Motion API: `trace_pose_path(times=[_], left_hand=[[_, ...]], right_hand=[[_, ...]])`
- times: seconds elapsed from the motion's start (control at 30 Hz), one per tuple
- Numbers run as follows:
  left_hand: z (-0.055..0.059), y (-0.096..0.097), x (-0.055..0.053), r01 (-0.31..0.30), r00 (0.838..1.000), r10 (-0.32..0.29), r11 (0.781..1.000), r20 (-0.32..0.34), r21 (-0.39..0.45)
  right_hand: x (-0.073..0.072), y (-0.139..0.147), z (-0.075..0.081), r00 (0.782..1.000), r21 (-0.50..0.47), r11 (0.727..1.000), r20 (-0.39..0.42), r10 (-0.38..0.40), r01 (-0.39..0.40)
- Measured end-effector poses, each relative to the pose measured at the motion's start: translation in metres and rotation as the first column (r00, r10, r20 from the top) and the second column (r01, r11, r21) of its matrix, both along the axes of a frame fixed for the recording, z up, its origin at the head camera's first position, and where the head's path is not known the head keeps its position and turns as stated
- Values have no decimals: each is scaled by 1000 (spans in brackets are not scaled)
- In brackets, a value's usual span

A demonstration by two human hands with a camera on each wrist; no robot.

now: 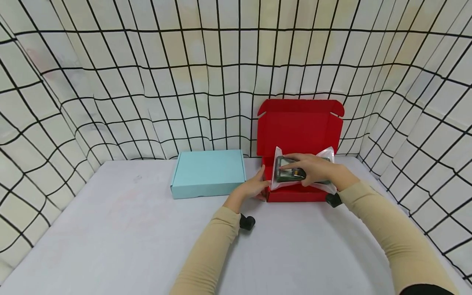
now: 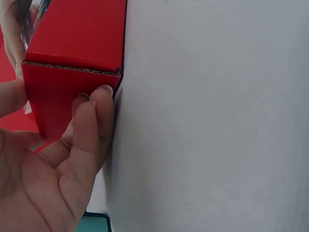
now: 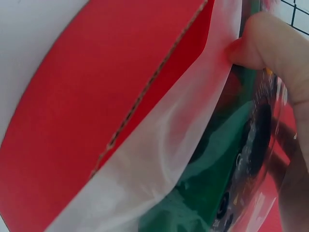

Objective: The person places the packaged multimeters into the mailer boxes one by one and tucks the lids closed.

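On the worktop [image 1: 129,233], our red box [image 1: 295,196] stands open, lid [image 1: 300,127] up behind. Left of it sits a blue box [image 1: 208,172], out of the way. At the red box's mouth, the green pack [image 1: 284,176] runs side to side under our right grip [image 1: 315,166], which pinches it. Our left grip [image 1: 254,186] loosely touches the red box's left side.
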State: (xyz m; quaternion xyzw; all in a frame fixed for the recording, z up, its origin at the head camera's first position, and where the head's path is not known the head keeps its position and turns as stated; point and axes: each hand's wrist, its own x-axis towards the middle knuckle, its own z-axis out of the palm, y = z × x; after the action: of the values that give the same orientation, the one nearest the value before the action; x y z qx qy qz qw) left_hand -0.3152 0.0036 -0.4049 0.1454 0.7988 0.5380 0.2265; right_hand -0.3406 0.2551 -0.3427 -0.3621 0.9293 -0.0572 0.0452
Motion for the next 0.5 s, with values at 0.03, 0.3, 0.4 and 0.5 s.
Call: trace_pose_path(times=[0.03, 0.3, 0.4, 0.5], left_hand=[[0, 0, 0, -2, 1000, 2, 1000, 0, -1], [-3, 0, -2, -2, 1000, 2, 1000, 11, 4], [-3, 0, -2, -1, 1000, 1, 1000, 11, 4], [-2, 0, -2, -3, 1000, 3, 1000, 10, 6]], right_hand=[[0, -1, 0, 1000, 5, 1000, 1, 1, -1], [-2, -6, 1, 999, 45, 998, 19, -42, 41], [-2, -6, 2, 998, 40, 998, 11, -54, 53], [-2, -7, 2, 997, 32, 997, 14, -73, 73]])
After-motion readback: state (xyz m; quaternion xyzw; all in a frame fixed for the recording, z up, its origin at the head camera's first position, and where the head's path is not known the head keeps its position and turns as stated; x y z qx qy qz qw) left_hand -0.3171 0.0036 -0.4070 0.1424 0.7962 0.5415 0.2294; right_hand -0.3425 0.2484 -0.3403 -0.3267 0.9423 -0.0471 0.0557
